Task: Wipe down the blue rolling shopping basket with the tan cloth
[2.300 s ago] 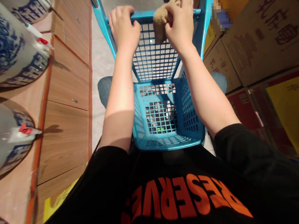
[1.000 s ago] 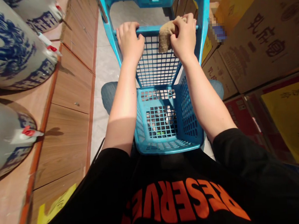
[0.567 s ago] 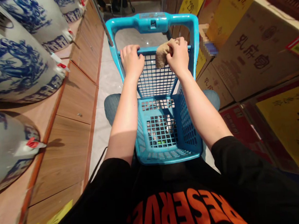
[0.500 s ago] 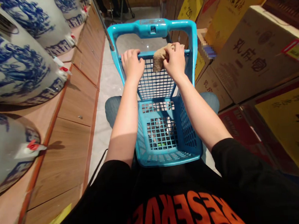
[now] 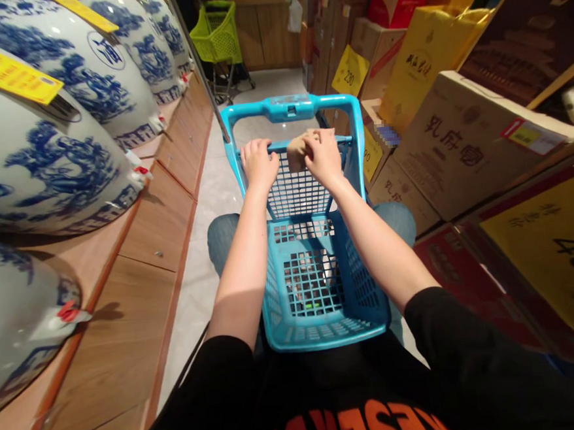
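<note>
A blue plastic shopping cart (image 5: 276, 337) with grid walls stands close before me, between my knees. My left hand (image 5: 260, 166) grips the far rim of its basket, fingers curled over the bar. Further right along that rim, my right hand (image 5: 325, 158) is closed on a tan cloth (image 5: 297, 154), pressing it to the bar. The cloth looks bunched, and part of it is hidden under the fingers. Just beyond both hands rises the cart's blue handle (image 5: 290, 108). Through the basket's floor grid, dark and pale shapes show that I cannot make out.
Large blue-and-white jars (image 5: 61, 152) with red-handled taps line a wooden cabinet (image 5: 141, 238) on the left. Cardboard boxes (image 5: 463, 144) and yellow price signs (image 5: 350, 70) crowd the right. Farther ahead is a green shopping cart (image 5: 215, 33). A thin metal pole (image 5: 197, 57) stands by the blue handle.
The view has tilted up, so the blue cart sits lower in the picture and the green cart shows more fully. My right hand and the cloth have shifted slightly left along the rim.
</note>
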Action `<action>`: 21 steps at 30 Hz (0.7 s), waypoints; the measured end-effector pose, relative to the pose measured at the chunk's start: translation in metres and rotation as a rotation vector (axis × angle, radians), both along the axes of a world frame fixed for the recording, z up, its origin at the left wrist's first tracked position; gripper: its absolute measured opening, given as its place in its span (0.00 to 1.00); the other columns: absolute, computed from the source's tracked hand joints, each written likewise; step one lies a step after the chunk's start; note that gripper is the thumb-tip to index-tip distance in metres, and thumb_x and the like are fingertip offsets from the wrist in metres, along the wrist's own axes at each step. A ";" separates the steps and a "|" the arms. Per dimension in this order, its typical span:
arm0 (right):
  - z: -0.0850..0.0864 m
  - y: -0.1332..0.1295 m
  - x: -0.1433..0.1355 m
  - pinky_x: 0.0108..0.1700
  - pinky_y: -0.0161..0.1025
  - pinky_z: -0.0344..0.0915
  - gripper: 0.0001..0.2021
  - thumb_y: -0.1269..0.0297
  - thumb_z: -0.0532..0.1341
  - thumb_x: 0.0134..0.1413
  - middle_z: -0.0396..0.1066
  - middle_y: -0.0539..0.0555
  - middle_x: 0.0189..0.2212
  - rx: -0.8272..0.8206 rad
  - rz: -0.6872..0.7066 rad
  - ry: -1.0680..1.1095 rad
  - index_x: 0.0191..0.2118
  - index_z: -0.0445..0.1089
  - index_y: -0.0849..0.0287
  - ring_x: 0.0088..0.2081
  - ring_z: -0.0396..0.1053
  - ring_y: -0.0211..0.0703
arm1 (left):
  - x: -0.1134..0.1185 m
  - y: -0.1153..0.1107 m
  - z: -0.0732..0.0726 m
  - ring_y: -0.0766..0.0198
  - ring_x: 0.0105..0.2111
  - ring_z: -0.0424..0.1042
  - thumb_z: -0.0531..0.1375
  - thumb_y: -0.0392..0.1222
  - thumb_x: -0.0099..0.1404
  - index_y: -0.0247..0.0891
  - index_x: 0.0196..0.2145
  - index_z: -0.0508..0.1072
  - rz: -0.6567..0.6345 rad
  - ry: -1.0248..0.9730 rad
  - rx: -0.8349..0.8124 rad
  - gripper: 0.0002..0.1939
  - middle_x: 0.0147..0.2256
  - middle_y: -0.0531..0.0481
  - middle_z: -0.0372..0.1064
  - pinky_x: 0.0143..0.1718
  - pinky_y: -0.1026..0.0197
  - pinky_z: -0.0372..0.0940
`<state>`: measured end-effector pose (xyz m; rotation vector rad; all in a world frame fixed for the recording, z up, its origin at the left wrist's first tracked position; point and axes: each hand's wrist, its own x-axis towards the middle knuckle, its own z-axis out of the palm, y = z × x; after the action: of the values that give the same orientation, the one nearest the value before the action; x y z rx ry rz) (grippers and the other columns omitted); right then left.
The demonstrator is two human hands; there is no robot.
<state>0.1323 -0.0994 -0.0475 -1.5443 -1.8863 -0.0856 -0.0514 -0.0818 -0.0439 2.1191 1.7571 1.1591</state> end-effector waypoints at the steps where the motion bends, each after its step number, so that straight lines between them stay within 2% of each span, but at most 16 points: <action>1: 0.000 -0.001 -0.006 0.72 0.67 0.48 0.25 0.75 0.57 0.56 0.64 0.65 0.63 0.001 0.043 -0.031 0.58 0.72 0.56 0.66 0.58 0.64 | 0.000 -0.002 0.001 0.46 0.65 0.62 0.56 0.37 0.65 0.47 0.50 0.75 0.001 0.015 0.002 0.17 0.58 0.44 0.71 0.74 0.40 0.47; 4: 0.003 -0.003 -0.013 0.72 0.62 0.51 0.24 0.74 0.57 0.57 0.66 0.63 0.62 0.016 0.077 -0.078 0.58 0.73 0.54 0.64 0.61 0.61 | -0.002 -0.006 0.004 0.46 0.64 0.64 0.55 0.37 0.66 0.48 0.50 0.74 0.011 0.060 0.020 0.17 0.58 0.45 0.72 0.73 0.40 0.49; 8: 0.009 -0.006 0.001 0.70 0.62 0.54 0.18 0.72 0.58 0.57 0.69 0.66 0.56 0.027 -0.103 0.012 0.52 0.77 0.60 0.61 0.64 0.65 | -0.003 -0.007 0.006 0.47 0.64 0.65 0.55 0.37 0.67 0.46 0.51 0.74 0.021 0.095 0.015 0.16 0.58 0.44 0.72 0.72 0.42 0.52; 10: 0.010 -0.008 0.004 0.70 0.61 0.55 0.18 0.73 0.58 0.56 0.69 0.68 0.57 0.017 -0.148 0.048 0.51 0.77 0.61 0.61 0.63 0.65 | -0.004 -0.007 0.007 0.47 0.64 0.65 0.56 0.37 0.67 0.46 0.50 0.74 0.026 0.101 0.016 0.16 0.58 0.43 0.72 0.72 0.42 0.52; 12: 0.009 -0.010 0.001 0.72 0.60 0.53 0.20 0.74 0.58 0.57 0.68 0.69 0.59 0.007 -0.127 0.042 0.53 0.76 0.63 0.63 0.62 0.65 | -0.004 -0.007 0.007 0.46 0.64 0.65 0.56 0.37 0.67 0.45 0.51 0.74 0.029 0.107 0.015 0.16 0.58 0.43 0.73 0.72 0.41 0.51; 17: 0.006 -0.009 -0.013 0.74 0.58 0.49 0.24 0.75 0.58 0.57 0.67 0.67 0.61 0.028 0.029 -0.053 0.58 0.74 0.63 0.64 0.62 0.60 | -0.003 -0.008 0.008 0.47 0.65 0.64 0.55 0.37 0.68 0.37 0.55 0.74 0.049 0.137 -0.010 0.19 0.60 0.39 0.71 0.73 0.43 0.48; 21: 0.007 -0.007 -0.005 0.72 0.61 0.51 0.21 0.74 0.58 0.58 0.68 0.68 0.59 0.042 -0.066 0.005 0.55 0.76 0.64 0.62 0.63 0.62 | -0.003 -0.008 0.010 0.48 0.65 0.64 0.56 0.36 0.68 0.38 0.55 0.75 0.046 0.132 -0.015 0.19 0.60 0.39 0.71 0.72 0.43 0.50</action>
<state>0.1276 -0.1060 -0.0406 -1.5764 -1.8185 -0.1498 -0.0545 -0.0898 -0.0342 2.2042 1.8732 1.0355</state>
